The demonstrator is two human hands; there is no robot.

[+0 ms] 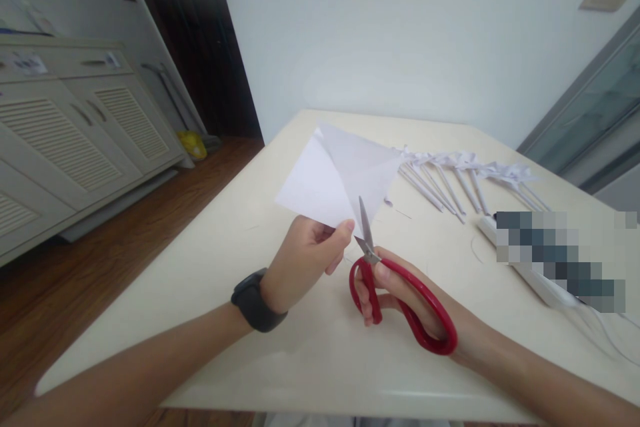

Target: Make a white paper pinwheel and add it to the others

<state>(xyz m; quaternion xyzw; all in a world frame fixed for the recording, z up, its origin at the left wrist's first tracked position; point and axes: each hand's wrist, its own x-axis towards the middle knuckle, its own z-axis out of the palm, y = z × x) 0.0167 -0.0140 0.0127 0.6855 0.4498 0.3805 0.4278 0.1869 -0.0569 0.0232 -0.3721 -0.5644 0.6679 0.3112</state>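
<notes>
My left hand (315,250), with a black watch (259,300) on its wrist, pinches the lower edge of a folded sheet of white paper (315,180) above the table. My right hand (395,280) grips red-handled scissors (430,297), its fingers through the loops. The scissor blades stand apart at the paper's lower right edge, close to my left thumb; one blade shows in front of the sheet. Part of my left fingers is hidden behind the paper and the thumb.
On the cream table (240,347), several rolled white paper sticks (470,190) with ruffled tops lie at the back right. Nearer on the right is a pale device (525,273), partly pixelated, with a cable. A white wall (400,33) stands behind; a cabinet (85,120) is at left.
</notes>
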